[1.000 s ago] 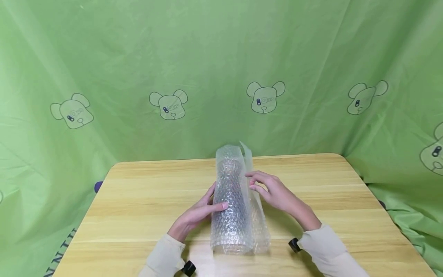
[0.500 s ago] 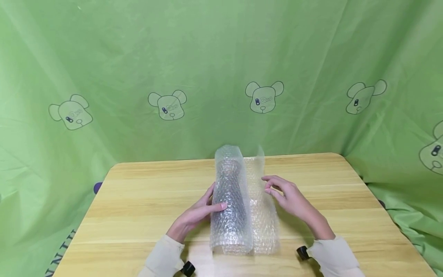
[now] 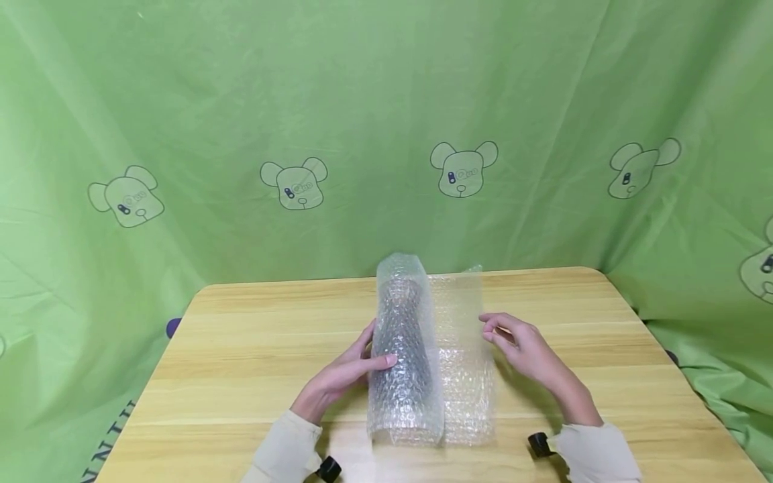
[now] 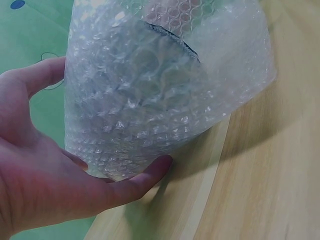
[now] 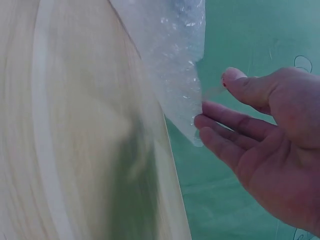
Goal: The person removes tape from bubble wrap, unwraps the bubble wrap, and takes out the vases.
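Note:
A roll of clear bubble wrap (image 3: 400, 416) lies on the table, wound round a dark thing (image 3: 401, 376) that narrows toward its far end; its kind is hidden by the layers. My left hand (image 3: 347, 372) holds the roll from the left, thumb across the top and fingers at its far side. In the left wrist view a dark curved edge (image 4: 175, 40) shows through the wrap. A loose flap (image 3: 461, 376) of the wrap spreads to the right. At its outer edge my right hand (image 3: 522, 345) pinches the film lightly, thumb and forefinger close to the edge.
The wooden table (image 3: 253, 349) has rounded far corners. A green curtain (image 3: 374, 100) printed with bear heads hangs behind and at both sides. Small black cameras (image 3: 329, 468) sit at the wrists.
My right hand has moved to the right, and the flap has come away from the roll with it, now lying flatter and wider. My left hand has stayed in place on the roll.

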Demonstrator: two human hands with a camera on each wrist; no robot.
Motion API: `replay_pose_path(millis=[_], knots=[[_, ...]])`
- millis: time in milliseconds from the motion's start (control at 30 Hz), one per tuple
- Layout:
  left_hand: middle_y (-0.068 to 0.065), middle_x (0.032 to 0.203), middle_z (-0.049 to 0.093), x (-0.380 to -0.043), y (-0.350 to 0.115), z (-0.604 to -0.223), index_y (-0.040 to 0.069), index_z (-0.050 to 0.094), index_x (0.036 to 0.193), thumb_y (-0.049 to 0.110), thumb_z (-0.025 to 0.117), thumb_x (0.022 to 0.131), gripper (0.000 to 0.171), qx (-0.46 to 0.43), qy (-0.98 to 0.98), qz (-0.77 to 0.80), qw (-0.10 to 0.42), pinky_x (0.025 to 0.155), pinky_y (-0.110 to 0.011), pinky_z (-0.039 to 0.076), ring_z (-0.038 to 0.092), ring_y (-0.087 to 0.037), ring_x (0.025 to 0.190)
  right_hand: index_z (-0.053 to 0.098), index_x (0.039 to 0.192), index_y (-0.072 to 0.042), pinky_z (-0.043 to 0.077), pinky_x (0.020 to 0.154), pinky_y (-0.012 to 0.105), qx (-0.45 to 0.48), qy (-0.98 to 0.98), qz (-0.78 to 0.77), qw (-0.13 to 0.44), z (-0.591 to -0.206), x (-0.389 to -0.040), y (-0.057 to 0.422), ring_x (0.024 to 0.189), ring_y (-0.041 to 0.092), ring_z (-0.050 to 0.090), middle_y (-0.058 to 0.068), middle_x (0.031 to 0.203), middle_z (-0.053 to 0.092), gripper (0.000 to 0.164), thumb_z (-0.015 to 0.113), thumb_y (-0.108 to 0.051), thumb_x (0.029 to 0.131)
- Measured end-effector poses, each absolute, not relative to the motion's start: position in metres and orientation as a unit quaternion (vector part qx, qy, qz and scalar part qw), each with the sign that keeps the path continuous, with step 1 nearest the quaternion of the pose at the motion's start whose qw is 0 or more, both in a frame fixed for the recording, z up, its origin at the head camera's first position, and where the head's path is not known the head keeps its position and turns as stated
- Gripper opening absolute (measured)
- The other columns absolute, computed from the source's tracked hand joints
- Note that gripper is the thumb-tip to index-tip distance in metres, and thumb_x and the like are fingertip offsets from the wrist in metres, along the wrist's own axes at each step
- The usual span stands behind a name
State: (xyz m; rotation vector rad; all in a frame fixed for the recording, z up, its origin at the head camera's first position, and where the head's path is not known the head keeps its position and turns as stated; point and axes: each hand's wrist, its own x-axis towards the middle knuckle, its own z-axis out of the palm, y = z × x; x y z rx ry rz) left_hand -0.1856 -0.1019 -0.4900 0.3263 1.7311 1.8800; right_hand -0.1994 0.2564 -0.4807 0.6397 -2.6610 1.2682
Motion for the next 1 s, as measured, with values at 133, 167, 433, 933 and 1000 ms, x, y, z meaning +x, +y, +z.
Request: replay_pose_path(millis=[133, 167, 433, 933, 1000], knots=[[-0.031, 0.165, 0.013, -0.186, -0.102, -0.491, 0.028, -0.001, 0.166, 0.024, 0.072, 0.094, 0.103, 0.126, 0.642, 0.702, 0.282, 0.117, -0.064, 0.029, 0.03, -0.047, 0.146, 0.065, 0.095, -0.004, 0.053, 0.097, 0.046, 0.208, -0.886, 0.41, 0.057, -0.482, -0.197, 0.26, 0.118, 0.048, 0.062, 0.028, 0.13, 0.064, 0.005, 0.063, -0.003, 0.1], [-0.031, 0.165, 0.013, -0.186, -0.102, -0.491, 0.028, -0.001, 0.166, 0.023, 0.072, 0.095, 0.102, 0.128, 0.64, 0.703, 0.282, 0.117, -0.064, 0.029, 0.03, -0.047, 0.146, 0.065, 0.095, -0.004, 0.053, 0.097, 0.046, 0.208, -0.887, 0.408, 0.053, -0.483, -0.197, 0.262, 0.118, 0.048, 0.062, 0.029, 0.13, 0.064, 0.005, 0.063, -0.002, 0.1], [-0.03, 0.164, 0.016, -0.186, -0.103, -0.493, 0.026, -0.001, 0.166, 0.024, 0.072, 0.095, 0.102, 0.13, 0.638, 0.704, 0.283, 0.116, -0.063, 0.033, 0.032, -0.046, 0.145, 0.065, 0.099, -0.003, 0.058, 0.094, 0.046, 0.218, -0.896, 0.386, 0.036, -0.493, -0.196, 0.266, 0.112, 0.043, 0.066, 0.023, 0.114, 0.071, 0.006, 0.061, 0.001, 0.1], [-0.03, 0.163, 0.019, -0.187, -0.104, -0.491, 0.028, 0.001, 0.166, 0.025, 0.073, 0.094, 0.101, 0.136, 0.64, 0.702, 0.281, 0.113, -0.063, 0.037, 0.038, -0.045, 0.142, 0.066, 0.096, -0.014, 0.058, 0.091, 0.048, 0.166, -0.921, 0.352, -0.001, -0.495, -0.196, 0.274, 0.105, 0.029, 0.068, 0.011, 0.113, 0.074, 0.013, 0.063, -0.024, 0.104], [-0.03, 0.163, 0.02, -0.186, -0.104, -0.49, 0.028, 0.002, 0.166, 0.025, 0.073, 0.094, 0.101, 0.137, 0.64, 0.701, 0.281, 0.113, -0.063, 0.037, 0.038, -0.045, 0.142, 0.067, 0.095, -0.014, 0.059, 0.088, 0.047, 0.165, -0.924, 0.344, -0.001, -0.494, -0.196, 0.276, 0.101, 0.029, 0.068, 0.01, 0.11, 0.074, 0.014, 0.063, -0.024, 0.104]])
